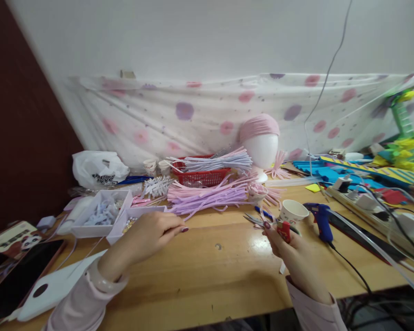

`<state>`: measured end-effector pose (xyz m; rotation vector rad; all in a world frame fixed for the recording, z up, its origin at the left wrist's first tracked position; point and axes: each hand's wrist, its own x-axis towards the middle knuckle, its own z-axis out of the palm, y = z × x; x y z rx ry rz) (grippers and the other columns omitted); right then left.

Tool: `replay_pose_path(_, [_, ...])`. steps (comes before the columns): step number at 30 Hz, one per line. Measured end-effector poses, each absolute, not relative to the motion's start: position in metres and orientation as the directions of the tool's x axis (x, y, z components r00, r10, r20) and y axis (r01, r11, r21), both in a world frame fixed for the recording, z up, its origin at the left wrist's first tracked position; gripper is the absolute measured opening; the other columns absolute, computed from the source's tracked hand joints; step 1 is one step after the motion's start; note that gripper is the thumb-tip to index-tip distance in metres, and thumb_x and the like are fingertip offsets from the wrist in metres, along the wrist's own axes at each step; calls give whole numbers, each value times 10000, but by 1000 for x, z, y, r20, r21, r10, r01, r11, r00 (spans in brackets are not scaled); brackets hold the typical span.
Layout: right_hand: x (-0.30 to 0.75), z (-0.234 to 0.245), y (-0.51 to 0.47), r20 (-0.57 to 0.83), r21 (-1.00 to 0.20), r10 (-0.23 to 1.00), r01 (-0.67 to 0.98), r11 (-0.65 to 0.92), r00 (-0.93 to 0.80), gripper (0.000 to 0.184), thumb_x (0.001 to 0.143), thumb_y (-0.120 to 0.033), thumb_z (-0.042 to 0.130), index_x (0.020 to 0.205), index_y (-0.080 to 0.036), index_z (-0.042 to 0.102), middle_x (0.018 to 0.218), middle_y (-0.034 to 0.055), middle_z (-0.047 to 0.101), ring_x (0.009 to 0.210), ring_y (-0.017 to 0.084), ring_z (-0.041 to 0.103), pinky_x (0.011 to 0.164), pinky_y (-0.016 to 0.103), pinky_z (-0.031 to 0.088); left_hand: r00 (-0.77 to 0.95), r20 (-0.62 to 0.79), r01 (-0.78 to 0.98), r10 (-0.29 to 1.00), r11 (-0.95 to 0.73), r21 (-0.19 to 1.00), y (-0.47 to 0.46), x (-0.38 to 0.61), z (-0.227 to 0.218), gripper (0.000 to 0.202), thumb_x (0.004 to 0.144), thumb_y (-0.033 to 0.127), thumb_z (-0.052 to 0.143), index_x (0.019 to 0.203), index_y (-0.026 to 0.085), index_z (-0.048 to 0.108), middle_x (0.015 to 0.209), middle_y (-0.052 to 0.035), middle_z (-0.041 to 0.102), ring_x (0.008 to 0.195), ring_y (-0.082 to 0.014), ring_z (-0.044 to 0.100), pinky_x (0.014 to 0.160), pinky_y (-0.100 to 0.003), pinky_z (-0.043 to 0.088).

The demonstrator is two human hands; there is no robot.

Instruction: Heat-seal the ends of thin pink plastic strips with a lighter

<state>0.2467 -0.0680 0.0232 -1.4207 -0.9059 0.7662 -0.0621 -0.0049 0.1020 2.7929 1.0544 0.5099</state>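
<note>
My left hand (155,233) hovers over the table's left half, beside the white box with gold beads (127,224). Its fingers are pressed together, and whatever they hold, if anything, is too small or hidden to make out. On the right, my right hand (290,250) is closed around a red lighter (284,231), partly covered by the fingers. A thin pale pink strip (262,213) rises from its thumb and fingertip. Scissor blades (253,220) point left just behind that hand; their handles are mostly hidden. A white paper cup (294,211) stands close by.
Pink and lilac fuzzy stems (210,196) lie at the back before a red basket (203,177). A white foam head (262,149) wears a pink band. Right: a blue glue gun (320,220) and power strip (362,204). Left: phones (60,285) and a white tray (101,214).
</note>
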Motion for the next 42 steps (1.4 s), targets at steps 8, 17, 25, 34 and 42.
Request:
replay_pose_path(8, [242, 13, -60, 151, -979, 891, 190, 75, 428, 459, 694, -590, 623, 681, -131, 619, 468, -49, 347, 446, 95, 325, 429, 239, 236, 675, 145, 652, 724, -676, 343, -25, -57, 69, 334, 882, 191, 368, 1080, 234, 633, 1057, -32, 692, 933, -152, 642, 812, -250, 472])
replay_pose_path(17, [240, 6, -55, 246, -958, 870, 242, 153, 427, 430, 798, -560, 544, 694, -145, 584, 484, -46, 350, 458, 92, 330, 443, 239, 250, 590, 141, 702, 795, -591, 397, -30, -59, 51, 270, 891, 278, 356, 908, 230, 621, 891, -15, 698, 789, -164, 654, 687, -255, 486])
replay_pose_path(25, [233, 4, -56, 218, -965, 919, 212, 153, 328, 419, 806, -550, 546, 697, -146, 573, 483, -56, 331, 452, 85, 320, 447, 236, 251, 587, 226, 629, 778, -613, 478, -34, -48, 34, 262, 904, 307, 401, 846, 232, 645, 829, -2, 700, 760, -138, 648, 669, -218, 478])
replay_pose_path(34, [224, 5, -51, 55, -985, 938, -133, 106, 343, 441, 733, -588, 606, 629, -173, 500, 437, -89, 277, 385, 49, 220, 387, 201, 171, 473, 304, 623, 827, -558, 549, -40, -45, 25, 260, 894, 334, 428, 832, 238, 662, 830, 14, 724, 770, -136, 679, 648, -194, 496])
replay_pose_path(42, [207, 7, -54, -165, -850, 967, -525, -41, 192, 491, 744, -604, 421, 474, -200, 349, 393, -93, 182, 333, 38, 93, 326, 176, 58, 321, 563, 619, 761, -619, 484, -46, -41, 19, 238, 878, 312, 456, 845, 206, 667, 801, -6, 736, 698, -130, 690, 606, -169, 506])
